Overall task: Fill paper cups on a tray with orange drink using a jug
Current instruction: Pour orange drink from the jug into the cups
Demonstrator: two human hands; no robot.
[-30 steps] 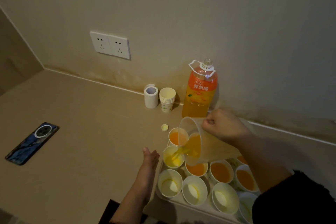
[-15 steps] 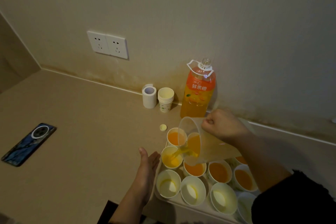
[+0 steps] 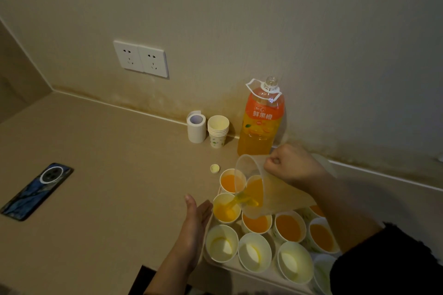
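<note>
Left hand [image 3: 194, 219] has rolled palm-open since a second ago, fingers straight, holding nothing, just beside tray [image 3: 230, 268] | right hand [image 3: 294, 165] grips the tilted jug [image 3: 275, 193] | drink [image 3: 237, 199] streams into cup [image 3: 226, 209] just right of left fingertips | I see filled cups [image 3: 288, 227] under right forearm | bottle [image 3: 261, 122] beyond right hand | phone [image 3: 36, 191] well left

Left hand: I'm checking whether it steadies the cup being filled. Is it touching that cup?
Cannot tell. Head view: the open left hand lies beside the cup being filled; neither gap nor contact shows plainly.
</note>
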